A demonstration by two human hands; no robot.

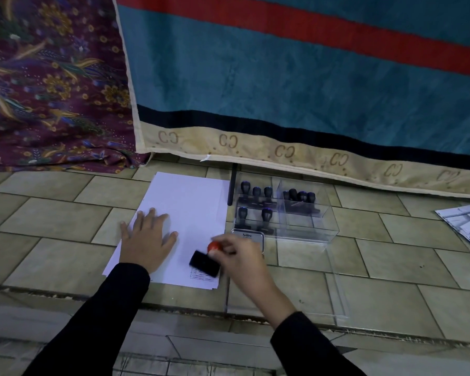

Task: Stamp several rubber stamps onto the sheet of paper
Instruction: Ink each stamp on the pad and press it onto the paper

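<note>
**Stamp tilted at the paper's near right corner**

Right hand (239,263) grips the stamp (204,263) by its red knob, fingers curled round it. The black base is tipped, its long axis lying roughly across the paper (190,202), a little slanted. Motion blur hides whether the base touches the sheet.

One print (201,275) shows on the paper's near right corner, just on the near side of the base.

Left hand (144,240) lies flat on the paper's near left part, fingers straight and spread, holding nothing and pinning the sheet to the floor (391,240).

What matters for the next press, as I judge it, is where blank paper lies. It runs from the stamp toward the paper's far edge, and leftward into the gap between the two hands. The right hand would carry the stamp there while the left keeps the sheet down.

The ink pad (251,236) sits just off the paper's right edge, close beside the right hand. The clear box (304,213) of spare stamps (255,196) stands beyond the pad, also right of the paper.
</note>
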